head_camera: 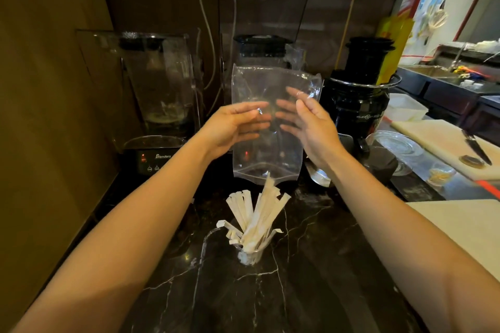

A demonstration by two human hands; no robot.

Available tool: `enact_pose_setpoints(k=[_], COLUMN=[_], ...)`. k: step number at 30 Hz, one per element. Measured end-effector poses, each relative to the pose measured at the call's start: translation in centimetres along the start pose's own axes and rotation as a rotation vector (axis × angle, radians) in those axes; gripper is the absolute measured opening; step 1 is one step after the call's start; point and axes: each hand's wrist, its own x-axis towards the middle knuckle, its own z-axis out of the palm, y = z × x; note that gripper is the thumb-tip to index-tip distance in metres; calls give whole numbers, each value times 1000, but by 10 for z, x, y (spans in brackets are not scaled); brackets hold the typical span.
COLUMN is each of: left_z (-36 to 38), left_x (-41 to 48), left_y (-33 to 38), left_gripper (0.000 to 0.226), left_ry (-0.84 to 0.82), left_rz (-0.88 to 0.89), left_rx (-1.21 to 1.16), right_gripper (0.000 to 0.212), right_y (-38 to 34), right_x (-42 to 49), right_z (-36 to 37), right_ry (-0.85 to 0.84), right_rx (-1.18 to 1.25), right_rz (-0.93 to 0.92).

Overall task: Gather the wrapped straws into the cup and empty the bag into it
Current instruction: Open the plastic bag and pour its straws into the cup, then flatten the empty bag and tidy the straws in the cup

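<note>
A single head-worn wide-angle camera looks forward and down along both forearms onto a dark marble counter [311, 292], close to it. It faces a dim back wall, apparently with blenders [159, 105]; edges curve from lens distortion.

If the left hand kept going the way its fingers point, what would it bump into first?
Probably the right hand. The left hand points rightward across the clear bag, fingertips nearly meeting the other hand's, though their relative depth is unclear.

I see the clear, empty plastic bag [266, 127] upright above the small clear cup [250, 254] on the dark marble counter [311, 292], white paper-wrapped straws [257, 213] fanning from it.
</note>
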Motion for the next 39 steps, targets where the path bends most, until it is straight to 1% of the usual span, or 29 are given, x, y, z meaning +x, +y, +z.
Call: enact_pose_setpoints(k=[5,10,14,16,18,19,22,25,28,32,34,37,39], left_z=[14,36,57,69,80,87,106,125,138,146,147,153,157], left_x=[10,16,17,16,15,12,-1,-19,-32,-49,-55,-59,-63], left_y=[28,34,20,9,-7,-16,-52,-86,-115,-146,-161,-178,-190], left_gripper=[25,24,24,24,24,27,46,59,70,82,85,85,81], left_ry=[-19,8,49,79,123,129,95,91,100,77,71,79,89], left_rz=[41,78,30,-14,-58,-90,-205,-297,-378,-411,-418,-442,-437], left_rx=[-8,-94,-259,-298,-310,-290,-131,-12,43,143,175,262,346], right_gripper=[28,17,9,10,17,20,24,25,26,26,22,17,16], right_y=[-23,-30,-18,-7,7,13,32,52,73,104,120,139,150], right_x=[3,-8,-34,-52,-66,-73,-91,-107,-120,-133,-141,-154,-164], right_z=[-16,-40,-65,-78,-87,-93,-106,-115,-120,-126,-130,-134,-136], right_ry=[25,56,127,158,201,240,350,377,399,383,372,319,279], right_rx=[2,-39,-128,-206,-224,-238,-292,-369,-452,-592,-670,-771,-806], right_rz=[-41,-26,83,163,240,267,324,357,405,486,529,586,620])
